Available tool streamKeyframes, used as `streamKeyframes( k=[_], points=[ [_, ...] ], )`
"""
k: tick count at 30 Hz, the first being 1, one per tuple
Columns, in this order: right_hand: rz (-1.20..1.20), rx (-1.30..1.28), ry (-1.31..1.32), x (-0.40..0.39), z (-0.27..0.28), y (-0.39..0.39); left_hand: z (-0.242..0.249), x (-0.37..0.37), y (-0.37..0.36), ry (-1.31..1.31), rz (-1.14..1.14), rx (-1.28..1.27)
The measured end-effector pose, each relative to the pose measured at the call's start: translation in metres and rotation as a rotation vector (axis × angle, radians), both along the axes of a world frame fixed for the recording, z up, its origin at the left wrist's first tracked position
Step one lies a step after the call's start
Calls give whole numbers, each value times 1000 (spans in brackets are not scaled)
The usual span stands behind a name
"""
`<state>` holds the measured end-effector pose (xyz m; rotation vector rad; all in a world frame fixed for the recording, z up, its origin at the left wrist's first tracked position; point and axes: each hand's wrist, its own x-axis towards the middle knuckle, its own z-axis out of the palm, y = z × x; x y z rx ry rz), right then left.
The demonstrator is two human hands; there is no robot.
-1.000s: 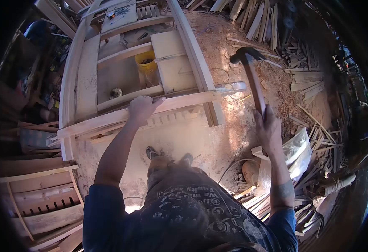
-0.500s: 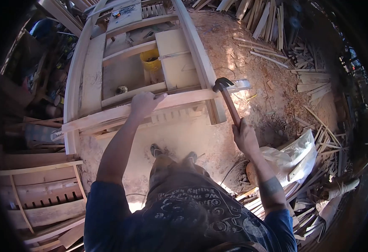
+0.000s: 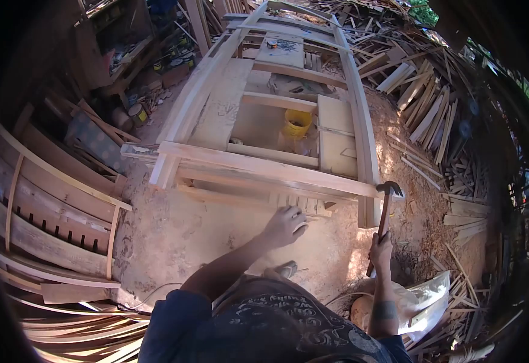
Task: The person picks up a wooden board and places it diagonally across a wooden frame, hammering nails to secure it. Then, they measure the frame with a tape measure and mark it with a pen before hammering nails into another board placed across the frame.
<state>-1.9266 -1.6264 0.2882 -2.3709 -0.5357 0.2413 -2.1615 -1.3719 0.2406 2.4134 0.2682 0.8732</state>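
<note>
My right hand (image 3: 381, 249) is closed around the handle of a claw hammer (image 3: 386, 213), whose head points up beside the right end of a wooden board (image 3: 264, 171). The board lies across the near end of a long wooden frame (image 3: 361, 130). My left hand (image 3: 285, 227) hangs in the air just on my side of the board, apart from it. Its fingers are loosely curled with a gap at the thumb, and I see nothing held in them. Inside the frame stands a yellow bucket (image 3: 297, 123), next to pale panels (image 3: 337, 136).
Scrap wood (image 3: 425, 115) is heaped along the right. A plastic sheet (image 3: 425, 296) lies near my right arm. At the left stands a slatted wooden panel (image 3: 59, 212), with paint cans (image 3: 137, 113) beyond it. A small dark object (image 3: 272, 44) rests on the frame's far panel.
My left hand has let go of the board and drawn back toward me. The hammer has shifted right and lower, still in my right hand. The view has tilted up, showing more of the frame.
</note>
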Motion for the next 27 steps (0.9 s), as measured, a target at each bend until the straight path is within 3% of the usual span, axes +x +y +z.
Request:
streamKeyframes(
  k=[1,2,3,4,5,6,7,8,9,10,11,13,16,17,18,19,20,22,24,26,27],
  points=[
    [-13,1,8,-4,-1,4,-25,-50,-4,188,-184,-159],
    [10,12,-82,-6,-8,7,-80,-104,-5,375,-288,-253],
    [-34,52,-18,-5,-14,11,-151,-167,-4,534,-323,-523],
    [-59,54,67,-9,-8,20,-138,-239,5,871,-78,-776],
    [-77,-3,-23,-18,0,31,-189,-324,14,891,34,-558],
    [-53,16,-123,12,-31,24,-270,-437,15,725,196,-384],
    [-135,9,-11,-19,14,56,-272,-528,3,818,912,-804],
    [-179,-15,8,-19,23,73,-296,-622,3,1025,1361,-941],
    [-171,-17,71,-18,32,91,-328,-710,-6,678,2081,-985],
    [-164,-17,135,-17,40,112,-281,-779,-16,704,1992,-1144],
    [-153,29,191,-15,43,137,-250,-817,-15,189,2095,-1382],
    [-143,132,307,-11,45,190,-191,-893,-9,-54,1774,-1650],
    [-30,201,407,-39,58,279,-210,-968,6,666,1780,-768],
    [-6,191,396,-44,56,314,-199,-950,11,597,1858,-793],
    [15,183,389,-50,52,349,-190,-919,20,157,1914,-1023],
    [68,181,385,-69,57,383,-226,-928,30,12,1829,-1338],
    [117,183,382,-85,62,416,-221,-888,41,-108,1782,-1595],
    [227,24,314,-75,31,485,-230,-822,75,260,1440,-1792],
    [305,-237,59,-54,-17,554,-242,-773,124,558,1005,-1892],
    [382,-330,-17,-84,-28,605,-222,-736,179,555,816,-1781],
    [421,-368,-62,-96,-28,634,-213,-731,210,580,837,-1746]
  ],
)
